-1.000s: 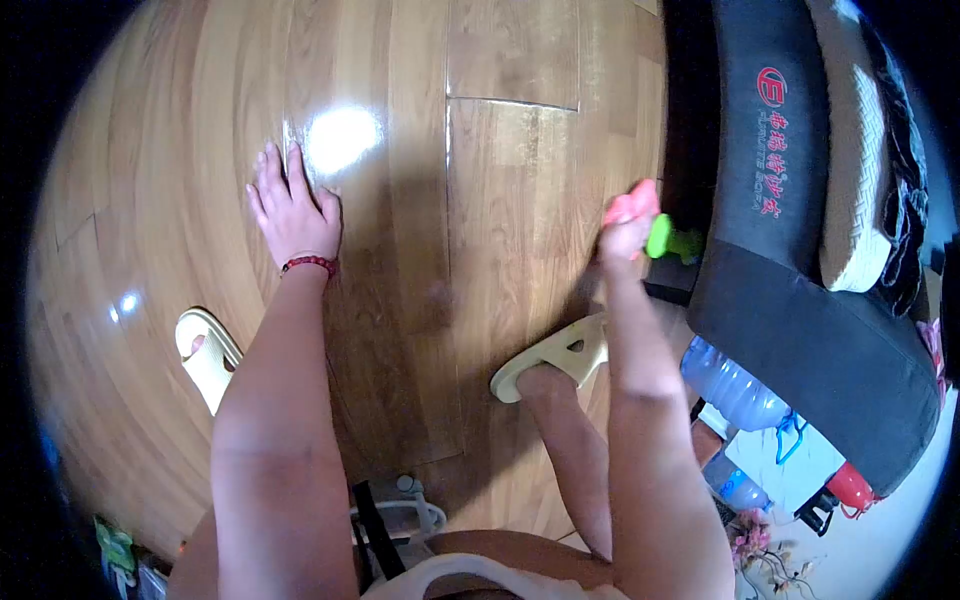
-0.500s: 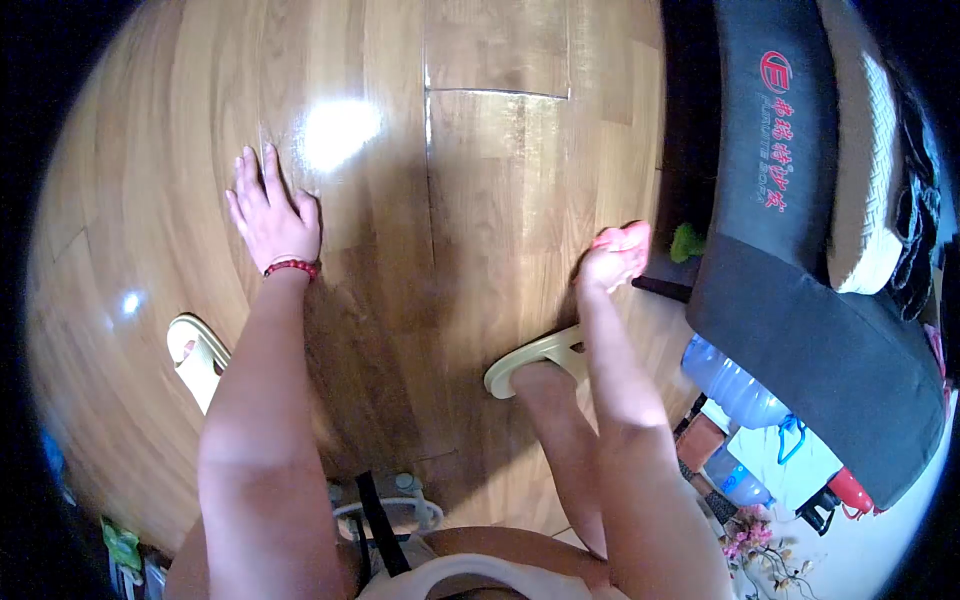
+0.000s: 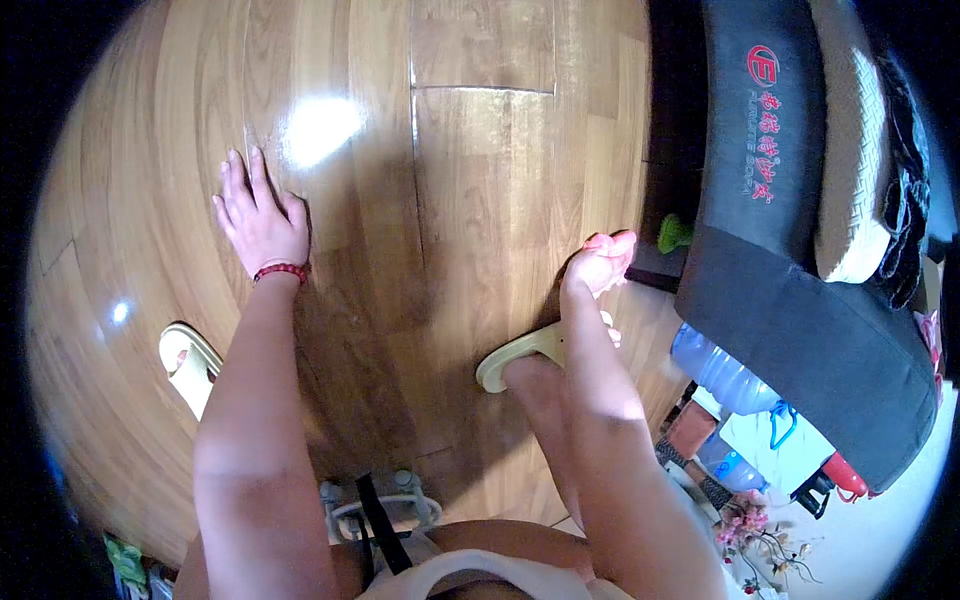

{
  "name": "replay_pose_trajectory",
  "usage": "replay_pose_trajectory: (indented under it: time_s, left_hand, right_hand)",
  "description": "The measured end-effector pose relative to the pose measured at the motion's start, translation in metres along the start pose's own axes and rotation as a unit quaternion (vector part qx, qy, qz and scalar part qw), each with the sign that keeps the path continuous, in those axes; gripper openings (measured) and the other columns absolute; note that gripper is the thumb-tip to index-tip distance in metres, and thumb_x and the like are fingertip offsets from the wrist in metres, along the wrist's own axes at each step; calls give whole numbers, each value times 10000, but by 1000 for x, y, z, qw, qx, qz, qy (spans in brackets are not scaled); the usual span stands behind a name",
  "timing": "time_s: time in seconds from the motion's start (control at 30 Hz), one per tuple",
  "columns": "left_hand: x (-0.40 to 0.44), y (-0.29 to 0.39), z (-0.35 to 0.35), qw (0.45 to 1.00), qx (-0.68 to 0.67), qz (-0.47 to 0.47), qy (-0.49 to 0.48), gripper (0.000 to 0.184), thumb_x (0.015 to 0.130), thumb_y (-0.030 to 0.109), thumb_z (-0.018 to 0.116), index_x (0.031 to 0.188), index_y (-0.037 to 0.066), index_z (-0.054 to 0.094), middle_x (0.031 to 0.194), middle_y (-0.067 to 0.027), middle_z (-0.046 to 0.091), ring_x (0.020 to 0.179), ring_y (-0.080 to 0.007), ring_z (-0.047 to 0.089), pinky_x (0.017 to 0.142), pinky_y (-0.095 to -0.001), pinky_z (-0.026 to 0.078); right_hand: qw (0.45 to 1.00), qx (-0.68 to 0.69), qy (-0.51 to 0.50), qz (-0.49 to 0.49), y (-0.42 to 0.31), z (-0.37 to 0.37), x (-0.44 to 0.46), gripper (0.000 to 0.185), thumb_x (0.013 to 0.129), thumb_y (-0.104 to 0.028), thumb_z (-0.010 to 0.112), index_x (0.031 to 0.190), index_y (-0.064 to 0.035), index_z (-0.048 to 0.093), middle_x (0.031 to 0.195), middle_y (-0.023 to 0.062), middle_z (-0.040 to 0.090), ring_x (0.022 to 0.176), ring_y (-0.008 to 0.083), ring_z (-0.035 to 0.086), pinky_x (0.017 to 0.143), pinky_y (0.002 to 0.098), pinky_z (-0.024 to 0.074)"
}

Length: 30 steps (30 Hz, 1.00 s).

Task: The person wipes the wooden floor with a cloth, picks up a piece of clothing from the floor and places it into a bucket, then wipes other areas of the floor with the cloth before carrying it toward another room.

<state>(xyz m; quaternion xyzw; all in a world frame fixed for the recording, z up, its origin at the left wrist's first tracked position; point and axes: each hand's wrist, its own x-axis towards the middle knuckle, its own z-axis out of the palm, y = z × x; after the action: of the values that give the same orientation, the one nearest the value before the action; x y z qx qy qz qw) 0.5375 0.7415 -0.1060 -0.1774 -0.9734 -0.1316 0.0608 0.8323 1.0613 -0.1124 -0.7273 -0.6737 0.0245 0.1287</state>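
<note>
My left hand (image 3: 262,222) lies palm down on the wood floor (image 3: 350,330), its fingers stretched out, with a red bead bracelet at the wrist. Over on the right, my right hand (image 3: 594,268) is closed on a pink cloth (image 3: 618,246) against the floor, beside the dark base of the sofa. Part of the cloth is hidden under the palm. A pale yellow slipper (image 3: 492,373) on my foot is just below that hand; the other slipper (image 3: 190,390) is left of my left forearm.
A dark grey sofa (image 3: 760,260) with red lettering runs along the right side. A green object (image 3: 674,233) sits at its base. Large plastic bottles (image 3: 715,365), a red item (image 3: 846,474) and pink flowers (image 3: 742,522) crowd the lower right. A white-framed stool (image 3: 420,508) is beneath me.
My right hand, with the pink cloth, has slid slightly toward me along the floor. The left hand stays flat in its place. The whole view has shifted a little.
</note>
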Motion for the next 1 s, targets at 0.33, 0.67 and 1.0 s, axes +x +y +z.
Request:
replay_pose_trajectory:
  time_s: [0.33,0.67,1.0]
  left_hand:
    - [0,7,-1,1000,-6,22,19,655,814,224,491,1441,168,310,1496,-112,277,1390,-255,249,1134,-493,164]
    - [0,-1,-1,1000,18,20,-4,638,803,213,505,1416,137,346,1481,-150,286,1389,-285,241,1127,-513,164]
    - [-1,0,0,1000,7,21,-9,657,785,231,505,1412,107,349,1477,-157,274,1384,-302,242,1127,-523,156]
  right_hand:
    - [962,-13,-108,-251,-52,-23,-165,674,827,-201,476,1441,-37,253,1454,242,278,1349,392,264,1122,443,195]
    - [987,-13,96,-127,-35,23,-12,397,856,-164,433,1180,50,515,1054,181,590,974,311,573,910,414,426]
    - [827,87,-267,-487,-122,-36,-234,589,796,-209,540,1376,-203,435,1443,41,387,1353,292,307,1127,515,181]
